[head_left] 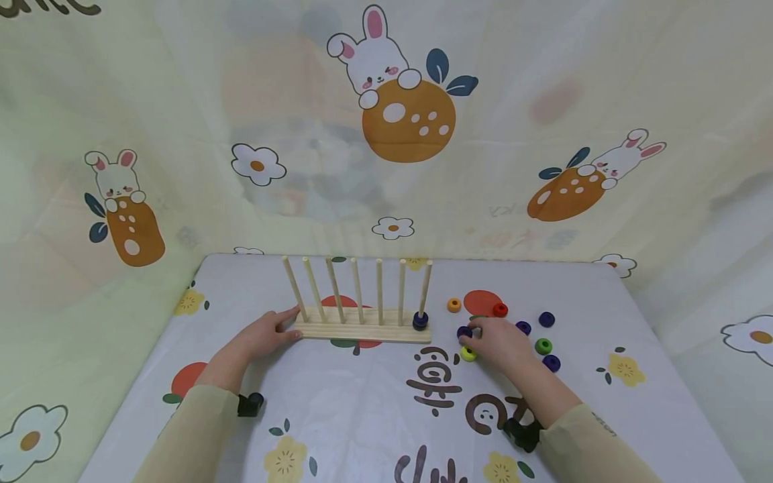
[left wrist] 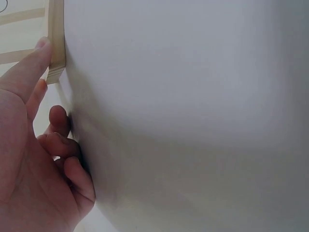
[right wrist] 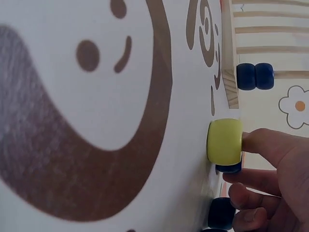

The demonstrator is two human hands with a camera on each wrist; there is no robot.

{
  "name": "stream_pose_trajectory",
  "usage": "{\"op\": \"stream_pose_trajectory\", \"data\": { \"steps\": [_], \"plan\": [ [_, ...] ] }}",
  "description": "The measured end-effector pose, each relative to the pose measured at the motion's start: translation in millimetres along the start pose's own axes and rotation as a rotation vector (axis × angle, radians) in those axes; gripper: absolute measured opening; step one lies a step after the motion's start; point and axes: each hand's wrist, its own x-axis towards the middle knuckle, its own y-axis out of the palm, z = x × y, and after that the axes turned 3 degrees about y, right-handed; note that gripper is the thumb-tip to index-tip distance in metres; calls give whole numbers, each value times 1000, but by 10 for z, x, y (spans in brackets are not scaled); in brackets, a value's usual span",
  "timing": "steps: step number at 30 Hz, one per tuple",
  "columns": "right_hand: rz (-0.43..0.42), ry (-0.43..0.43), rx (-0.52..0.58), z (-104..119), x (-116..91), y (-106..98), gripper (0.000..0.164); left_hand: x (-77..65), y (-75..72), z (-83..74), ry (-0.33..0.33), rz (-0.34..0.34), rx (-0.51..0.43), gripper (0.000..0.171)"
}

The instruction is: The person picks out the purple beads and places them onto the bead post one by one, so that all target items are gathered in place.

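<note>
Two pale green sleeves (head_left: 199,429) reach in from the near edge of a cloth-covered table (head_left: 362,416) printed with flowers and dark lettering. The right hand (head_left: 504,343) rests among scattered rings at about 3 o'clock from a wooden peg rack (head_left: 362,325); its thumb touches the top of a yellow ring (right wrist: 224,141) lying flat on the cloth, while curled fingers (right wrist: 256,181) close around a dark blue ring (head_left: 464,332) just beside it, the wrist view suggesting a pinch on that blue piece. The left hand (head_left: 266,334) lies flat at the rack's 9 o'clock end, fingers straight and relaxed, one fingertip (left wrist: 43,46) pressing the corner of the wooden base, gripping nothing. The rack carries seven upright dowels; stacked blue rings (head_left: 421,320) sit at the foot of the rightmost one. Beyond the right hand, an orange ring (head_left: 454,305) and a red ring (head_left: 500,309) lie toward 12 o'clock, a green ring (head_left: 543,346) and further blue rings (head_left: 546,319) toward 3 o'clock. A rabbit-and-carrot patterned curtain (head_left: 392,100) hangs behind the table.
</note>
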Motion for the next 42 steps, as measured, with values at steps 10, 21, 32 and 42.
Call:
{"op": "stream_pose_trajectory", "data": {
  "steps": [10,21,32,42],
  "plan": [
    [-13,5,10,1,-4,1,54,-7,-8,-6,4,2,-1,77],
    [-60,0,52,30,-66,-101,54,-16,-13,-27,1,2,2,78],
    [-139,-48,48,35,-86,-198,51,-43,-26,-50,12,10,4,77],
    [-200,-75,78,72,-131,-292,48,-25,-27,-37,14,7,2,78]
  ]
}}
